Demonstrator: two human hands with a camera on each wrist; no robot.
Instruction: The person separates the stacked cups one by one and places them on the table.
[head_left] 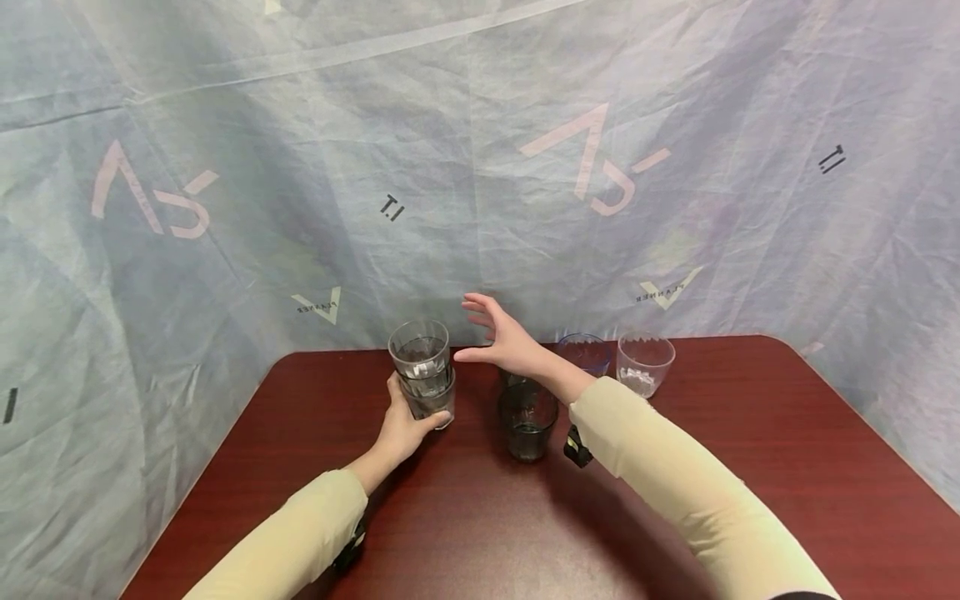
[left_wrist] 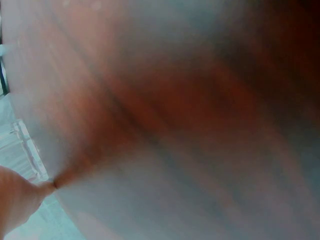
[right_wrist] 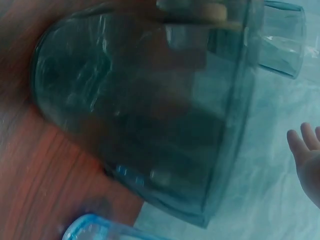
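Observation:
My left hand (head_left: 401,427) grips the lower part of a stack of nested glasses (head_left: 422,354), thumb in front and fingers at the far left side. The uppermost glass is clear, with smoky grey ones below it. To the right of the stack, my right hand (head_left: 512,343) is held up with fingers spread in a curve and nothing in them. Below its wrist stands a dark smoky glass (head_left: 528,429), large in the right wrist view, and another dark glass behind it is partly hidden by the arm. In the left wrist view, the hand (left_wrist: 17,200) shows only at the edge.
Behind the right forearm stand a blue-rimmed glass (head_left: 585,354) and a clear glass (head_left: 645,365) near the back edge of the red-brown table (head_left: 480,533). A grey printed cloth (head_left: 480,167) hangs right behind the table.

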